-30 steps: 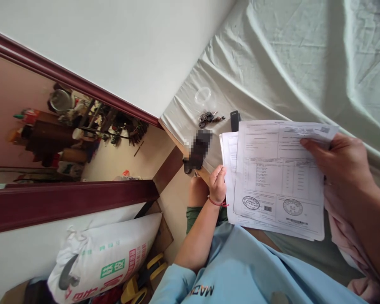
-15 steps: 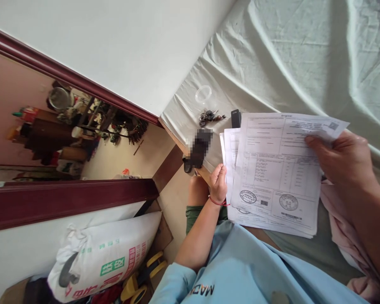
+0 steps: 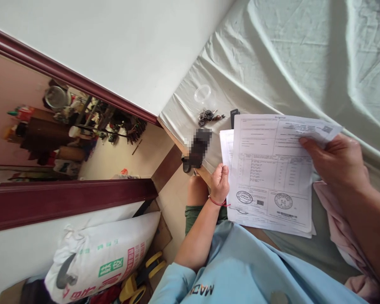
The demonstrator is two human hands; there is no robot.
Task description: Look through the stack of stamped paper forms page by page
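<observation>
My left hand (image 3: 220, 183) is closed on the left edge of a stack of printed papers (image 3: 227, 142), thumb and fingers pinching it. Over that stack lies a top sheet (image 3: 272, 169) with a printed table, two oval stamps and a small square code. My right hand (image 3: 343, 162) grips the upper right part of this sheet, its thumb flat on the print and the fingers hidden behind. The sheet covers most of the papers beneath, whose edges show at the left and bottom. I cannot tell whether the right hand holds any other sheets.
On the pale bedsheet (image 3: 291, 63) lie keys (image 3: 207, 117), a clear plastic cup (image 3: 202, 95) and a black box-shaped item (image 3: 234, 117), partly covered by paper. A blurred dark object (image 3: 199, 147) sits by the bed edge. Pink cloth (image 3: 331, 211) is at right; a white sack (image 3: 104, 257) stands lower left.
The top sheet and my right hand have shifted slightly left, so the sheet covers more of the stack beneath. My left hand keeps its hold in nearly the same place.
</observation>
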